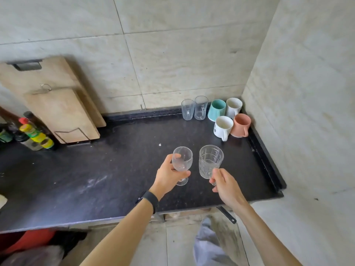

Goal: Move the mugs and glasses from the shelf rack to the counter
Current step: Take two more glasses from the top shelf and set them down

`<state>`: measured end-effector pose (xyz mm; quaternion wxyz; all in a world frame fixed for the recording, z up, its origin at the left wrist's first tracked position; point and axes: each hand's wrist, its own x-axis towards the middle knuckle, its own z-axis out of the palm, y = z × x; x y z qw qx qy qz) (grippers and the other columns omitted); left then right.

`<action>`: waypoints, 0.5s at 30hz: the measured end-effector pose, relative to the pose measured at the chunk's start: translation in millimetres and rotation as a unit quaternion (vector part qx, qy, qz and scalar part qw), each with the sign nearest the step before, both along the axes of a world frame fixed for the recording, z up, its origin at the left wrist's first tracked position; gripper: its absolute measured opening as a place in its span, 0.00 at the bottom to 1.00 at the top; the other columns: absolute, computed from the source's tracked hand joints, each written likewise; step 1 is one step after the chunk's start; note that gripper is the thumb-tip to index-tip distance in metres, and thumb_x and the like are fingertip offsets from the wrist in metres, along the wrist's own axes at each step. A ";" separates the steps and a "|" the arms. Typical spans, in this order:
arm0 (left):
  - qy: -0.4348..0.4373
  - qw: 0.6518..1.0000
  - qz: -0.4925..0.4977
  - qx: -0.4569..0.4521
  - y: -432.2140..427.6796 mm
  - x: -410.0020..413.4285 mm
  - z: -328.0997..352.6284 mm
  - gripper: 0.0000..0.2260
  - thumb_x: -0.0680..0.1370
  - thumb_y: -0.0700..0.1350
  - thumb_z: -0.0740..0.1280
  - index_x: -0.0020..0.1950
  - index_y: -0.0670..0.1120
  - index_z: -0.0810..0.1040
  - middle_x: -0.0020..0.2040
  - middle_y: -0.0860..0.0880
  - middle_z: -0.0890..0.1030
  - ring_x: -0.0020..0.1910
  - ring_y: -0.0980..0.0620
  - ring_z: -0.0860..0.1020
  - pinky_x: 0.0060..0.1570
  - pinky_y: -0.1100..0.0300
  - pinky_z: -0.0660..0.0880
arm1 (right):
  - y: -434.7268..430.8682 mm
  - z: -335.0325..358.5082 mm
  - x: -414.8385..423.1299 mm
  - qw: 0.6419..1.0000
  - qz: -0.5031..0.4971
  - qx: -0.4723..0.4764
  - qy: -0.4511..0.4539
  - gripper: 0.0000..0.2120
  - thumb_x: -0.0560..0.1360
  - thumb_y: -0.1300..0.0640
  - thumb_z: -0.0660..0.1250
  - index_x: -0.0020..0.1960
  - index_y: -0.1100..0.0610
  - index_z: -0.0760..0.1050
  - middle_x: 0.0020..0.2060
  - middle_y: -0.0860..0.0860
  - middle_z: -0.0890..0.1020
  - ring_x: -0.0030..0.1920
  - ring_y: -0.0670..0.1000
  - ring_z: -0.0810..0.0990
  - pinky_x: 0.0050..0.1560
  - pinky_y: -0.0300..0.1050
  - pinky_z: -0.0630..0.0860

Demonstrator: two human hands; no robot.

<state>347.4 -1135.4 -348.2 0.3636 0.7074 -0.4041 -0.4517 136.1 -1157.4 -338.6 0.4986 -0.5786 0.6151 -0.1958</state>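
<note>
Mid-delivery over the counter (96,179), the left hand (167,177) grips the smooth wine glass (182,159) by its bowl, the right hand (226,186) pinches the patterned goblet (210,162) by its stem; next, I reckon, both want setting upright by the white mug (222,127).

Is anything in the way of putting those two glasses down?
Nothing visible. The counter around the stemmed glass and the patterned glass is bare; the mugs stand farther back in the corner.

The dark counter (115,179) carries four mugs (222,127), two glasses (200,108), cutting boards (61,112) and bottles (36,135).
</note>
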 end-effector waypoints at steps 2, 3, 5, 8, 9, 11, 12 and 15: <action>-0.010 1.000 0.019 0.020 -31.7 -3.6 -10.7 0.26 0.69 0.44 0.79 0.62 0.58 0.73 0.53 0.54 0.83 0.52 0.54 0.82 0.46 0.65 0.76 | -35.0 -11.3 2.6 1.000 0.008 0.028 -0.007 0.18 0.84 0.46 0.53 0.47 0.56 0.75 0.45 0.48 0.82 0.41 0.51 0.81 0.49 0.48 0.76; -0.012 0.999 0.025 0.030 -46.8 -5.2 -16.1 0.26 0.68 0.45 0.79 0.62 0.58 0.73 0.54 0.55 0.83 0.52 0.54 0.82 0.46 0.66 0.76 | -51.5 -16.9 3.6 0.999 0.012 0.040 -0.009 0.17 0.85 0.47 0.53 0.48 0.56 0.75 0.46 0.48 0.82 0.42 0.50 0.80 0.48 0.47 0.76; -0.011 0.998 0.038 0.045 -78.3 -6.6 -26.0 0.27 0.69 0.45 0.79 0.63 0.58 0.73 0.54 0.55 0.82 0.52 0.55 0.81 0.44 0.69 0.75 | -86.5 -27.7 7.9 0.998 0.024 0.056 -0.010 0.16 0.85 0.48 0.53 0.51 0.56 0.74 0.48 0.47 0.81 0.44 0.49 0.81 0.47 0.44 0.75; -0.015 0.996 0.064 0.056 -117.9 -5.6 -39.5 0.28 0.70 0.46 0.79 0.66 0.57 0.72 0.56 0.54 0.82 0.53 0.54 0.81 0.47 0.65 0.76 | -129.0 -44.3 17.7 0.997 0.029 0.077 -0.008 0.15 0.85 0.48 0.52 0.54 0.54 0.74 0.49 0.45 0.81 0.47 0.48 0.82 0.49 0.43 0.75; -0.019 0.995 0.071 0.063 -131.7 -4.9 -45.9 0.29 0.70 0.46 0.79 0.67 0.57 0.72 0.57 0.54 0.82 0.53 0.53 0.81 0.49 0.63 0.77 | -142.4 -52.2 20.7 0.996 0.024 0.089 -0.009 0.14 0.85 0.48 0.52 0.55 0.53 0.73 0.50 0.44 0.81 0.47 0.47 0.82 0.49 0.42 0.76; -0.021 0.993 0.085 0.073 -158.3 -3.4 -56.9 0.29 0.70 0.45 0.79 0.68 0.57 0.71 0.58 0.54 0.81 0.53 0.52 0.81 0.47 0.65 0.77 | -166.8 -67.5 26.9 0.995 0.026 0.099 -0.005 0.13 0.85 0.48 0.52 0.55 0.52 0.73 0.51 0.43 0.80 0.48 0.46 0.83 0.51 0.42 0.77; -0.019 0.993 0.094 0.076 -171.0 -2.5 -62.0 0.30 0.70 0.45 0.79 0.68 0.57 0.71 0.58 0.54 0.81 0.53 0.52 0.81 0.44 0.68 0.77 | -178.9 -74.3 30.2 0.994 0.026 0.103 -0.006 0.14 0.85 0.48 0.52 0.55 0.52 0.74 0.52 0.42 0.81 0.48 0.46 0.83 0.53 0.43 0.78; -0.025 0.990 0.119 0.072 -206.7 -0.9 -79.5 0.30 0.70 0.45 0.79 0.68 0.58 0.71 0.58 0.54 0.82 0.54 0.52 0.81 0.46 0.68 0.75 | -211.2 -93.6 38.6 0.994 0.027 0.108 -0.002 0.14 0.85 0.48 0.52 0.56 0.52 0.74 0.52 0.41 0.80 0.49 0.45 0.83 0.55 0.43 0.77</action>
